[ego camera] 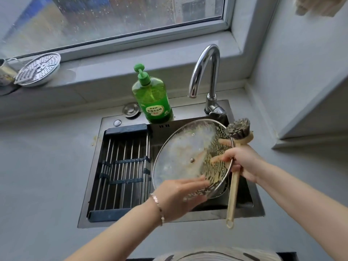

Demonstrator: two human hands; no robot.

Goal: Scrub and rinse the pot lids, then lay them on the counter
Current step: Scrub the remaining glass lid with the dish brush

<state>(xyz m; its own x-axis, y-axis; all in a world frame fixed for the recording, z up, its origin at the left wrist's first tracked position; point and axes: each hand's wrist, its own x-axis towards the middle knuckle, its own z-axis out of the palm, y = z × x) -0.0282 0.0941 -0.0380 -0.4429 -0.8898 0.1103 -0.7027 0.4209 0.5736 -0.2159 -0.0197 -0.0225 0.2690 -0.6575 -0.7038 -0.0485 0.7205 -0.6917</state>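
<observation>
A round glass pot lid (185, 153) with a metal rim is held tilted over the sink (243, 210), its underside toward me and streaked with suds. My left hand (178, 196) grips its lower rim, fingers over the glass. My right hand (243, 162) holds the lid's right edge together with a wooden dish brush (233, 187). The brush's dark bristle head (238, 128) points up past the rim. The faucet (204, 72) arches above the sink; no water is running.
A green dish soap bottle (152, 97) stands behind the sink. A black roll-up drying rack (122, 166) covers the sink's left half. A perforated metal steamer plate (38, 69) leans on the windowsill at left. Grey counter (41, 166) surrounds the sink.
</observation>
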